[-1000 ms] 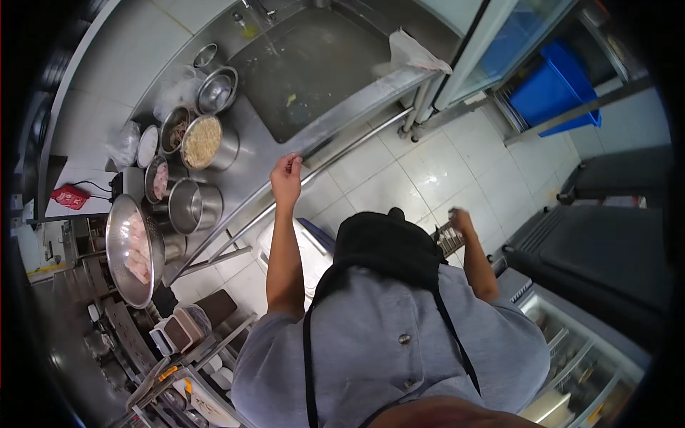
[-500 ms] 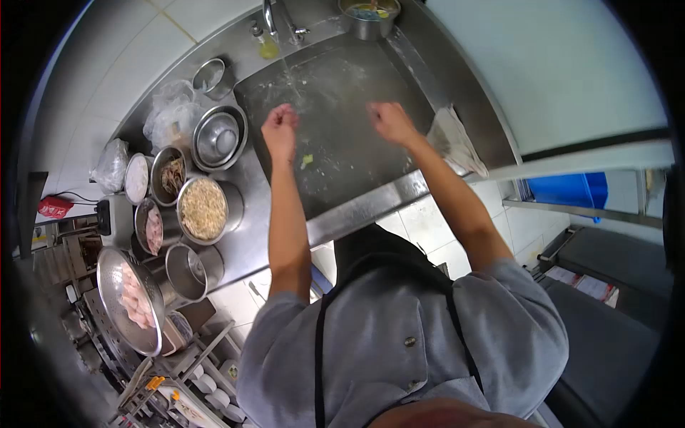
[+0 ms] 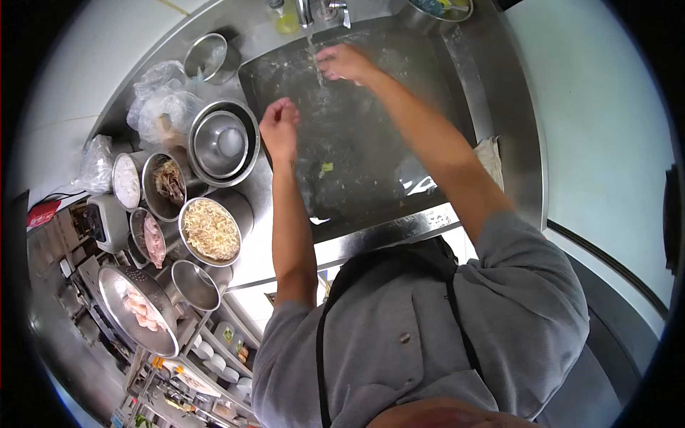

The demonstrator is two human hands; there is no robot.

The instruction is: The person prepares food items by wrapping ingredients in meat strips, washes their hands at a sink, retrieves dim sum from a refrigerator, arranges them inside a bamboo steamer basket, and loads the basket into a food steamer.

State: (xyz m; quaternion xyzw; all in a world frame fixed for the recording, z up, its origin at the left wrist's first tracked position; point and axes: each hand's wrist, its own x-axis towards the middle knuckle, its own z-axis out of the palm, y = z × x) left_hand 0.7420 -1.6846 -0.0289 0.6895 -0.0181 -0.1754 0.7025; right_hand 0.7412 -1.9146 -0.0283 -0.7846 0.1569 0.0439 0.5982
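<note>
My right hand [image 3: 347, 64] is at the running water below the faucet [image 3: 305, 13], its fingers apart and holding nothing. My left hand [image 3: 280, 127] hovers over the left side of the sink [image 3: 385, 150], fingers curled in a loose fist with nothing visible in them. Nearest to it are nested steel bowls [image 3: 217, 146] on the counter. A small green scrap [image 3: 326, 167] lies in the sink, which has cloudy water in it. Beside the faucet stands a bottle of yellow liquid [image 3: 287, 20].
Left of the sink are a pot of pale shreds [image 3: 210, 228], a pot of brownish strips [image 3: 169, 180], a colander [image 3: 121, 314] with pale meat pieces [image 3: 143, 310], and plastic bags [image 3: 164, 107]. A cloth [image 3: 490, 160] hangs over the sink's right edge. Another pot [image 3: 428, 23] stands behind.
My right hand has moved forward and left to the water stream, its fingers opening out. My left hand has stayed nearly in place, still curled. The camera view has shifted and turned.
</note>
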